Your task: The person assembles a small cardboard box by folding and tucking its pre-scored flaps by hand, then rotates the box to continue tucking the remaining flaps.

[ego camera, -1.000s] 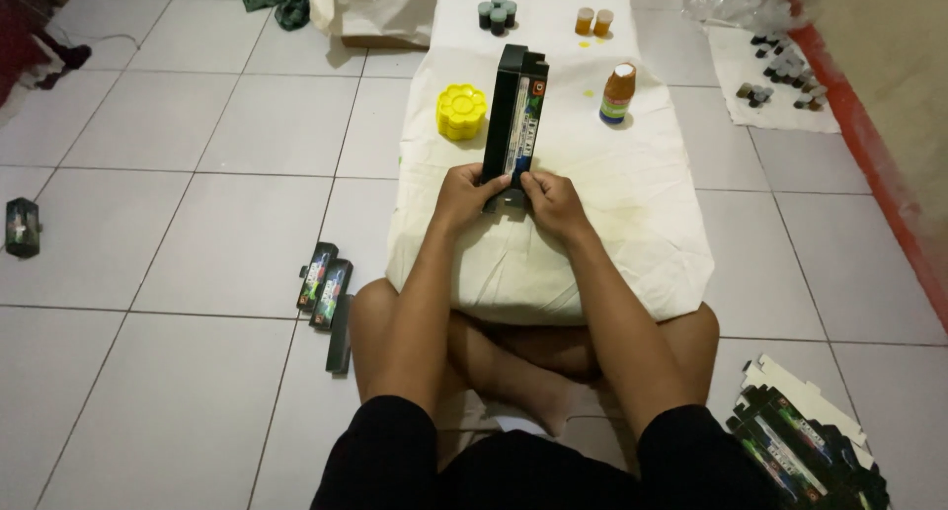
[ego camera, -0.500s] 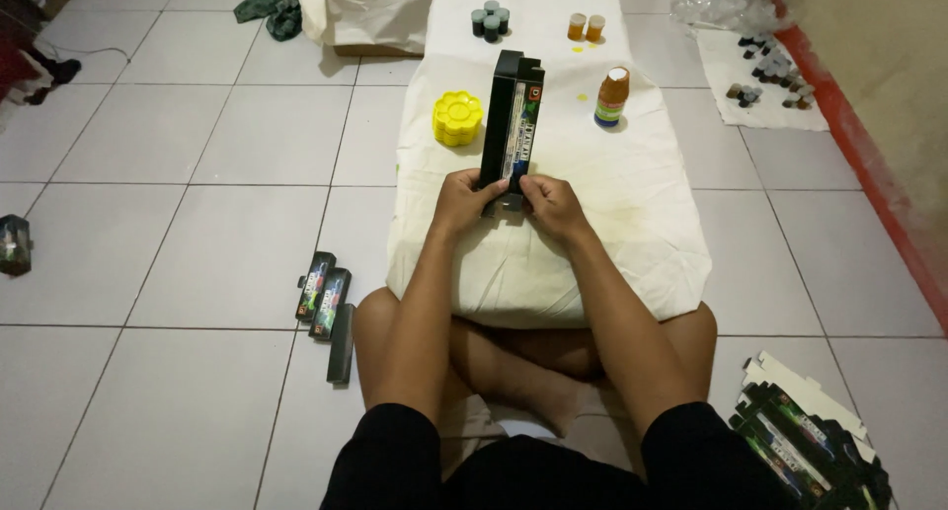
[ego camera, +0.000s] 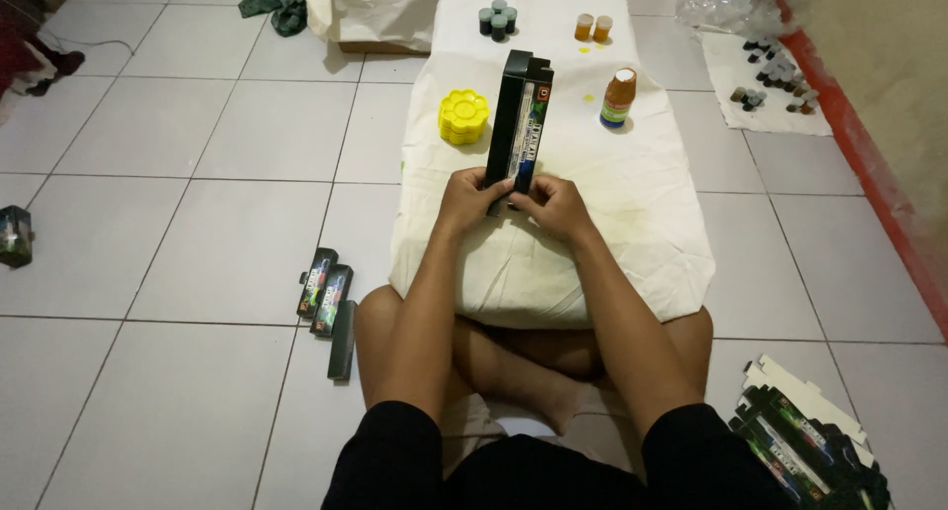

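Observation:
A long black carton (ego camera: 520, 115) with a coloured side panel lies lengthwise on the cream cloth (ego camera: 632, 224), pointing away from me. My left hand (ego camera: 470, 200) grips its near end from the left. My right hand (ego camera: 553, 204) grips the same end from the right, fingertips pinching the flap area. A yellow flower-shaped lidded tub (ego camera: 463, 115) sits just left of the carton. A small brown bottle with a white cap (ego camera: 618, 98) stands to its right.
Several dark small jars (ego camera: 498, 19) and two orange jars (ego camera: 593, 27) stand at the cloth's far end. Three dark cartons (ego camera: 327, 295) lie on the tiles by my left knee. Flat unfolded cartons (ego camera: 802, 441) are stacked at my right. More jars (ego camera: 773, 76) sit on paper by the red-edged wall.
The view has shifted slightly. Both hands stay on the near end of the black carton, with only small finger movement.

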